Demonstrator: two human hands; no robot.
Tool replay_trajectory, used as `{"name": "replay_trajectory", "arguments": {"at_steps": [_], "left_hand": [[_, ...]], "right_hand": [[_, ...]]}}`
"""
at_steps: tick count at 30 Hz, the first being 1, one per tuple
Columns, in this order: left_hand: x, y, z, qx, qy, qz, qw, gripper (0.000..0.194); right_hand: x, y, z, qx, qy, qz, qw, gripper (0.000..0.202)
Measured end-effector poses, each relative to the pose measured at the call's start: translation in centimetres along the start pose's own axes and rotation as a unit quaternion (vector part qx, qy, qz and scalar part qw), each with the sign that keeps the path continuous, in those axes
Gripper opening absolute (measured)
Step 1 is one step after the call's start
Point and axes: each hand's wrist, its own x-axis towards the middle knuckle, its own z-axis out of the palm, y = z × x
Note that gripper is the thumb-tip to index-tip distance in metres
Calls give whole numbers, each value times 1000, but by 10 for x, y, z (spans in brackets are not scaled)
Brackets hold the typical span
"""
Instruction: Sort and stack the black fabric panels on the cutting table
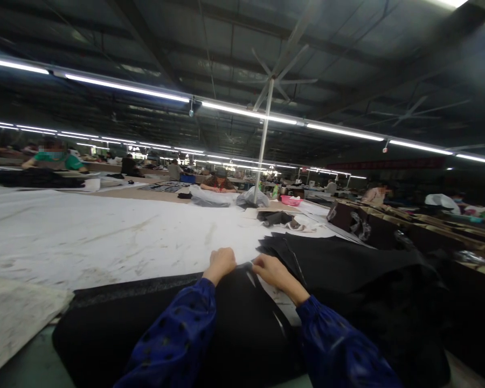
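A: Nearest item?
B: One black cloth panel [242, 318], draped over the near side of the worktable, its far edge lying on the white table covering [105, 229].

A: Grip?
B: Left hand [222, 263]: fingers curled in, apparently pinching the panel's far edge. Right hand [271, 271]: thumb and fingers together, apparently pinching the same edge near its right corner. The two hands are close but apart; the exact contact of the fingertips is too small to tell.

A: Handling, by judgement?
B: Light for its spread, soft, limp; not fragile, though likely to crease or slide. Best taken by the edge, at two spaced points, with the slack drawn flat between.

A: Beside it?
B: Right: black cloth pieces [327, 261], layered, pointed corners fanned. Left: one pale, stained sheet [16, 312].

A: Further off?
B: Dark cloth scraps [274, 217], loose; one clear plastic bag [253, 198], crumpled; one pink basin [291, 201].

A: Furthest entries?
B: One co-worker in green sleeves [73, 163], at far left; one ceiling fan [272, 78], overhead.
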Motion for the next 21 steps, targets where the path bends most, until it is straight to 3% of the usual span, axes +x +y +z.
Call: {"name": "replay_trajectory", "arguments": {"at_steps": [3,7,12,21], "left_hand": [[3,1,8,-5,-3,3,1000,17],[1,-4,10,-21,36,20,999,22],[-1,-9,9,-40,64,39,996,26],[6,-13,16,-61,-6,31,998,17]], "right_hand": [[16,2,12,24,10,41,999,31],[19,-3,16,72,14,82,994,55],[9,-11,14,73,121,81,987,37],[6,-5,29,68,51,94,992,38]]}}
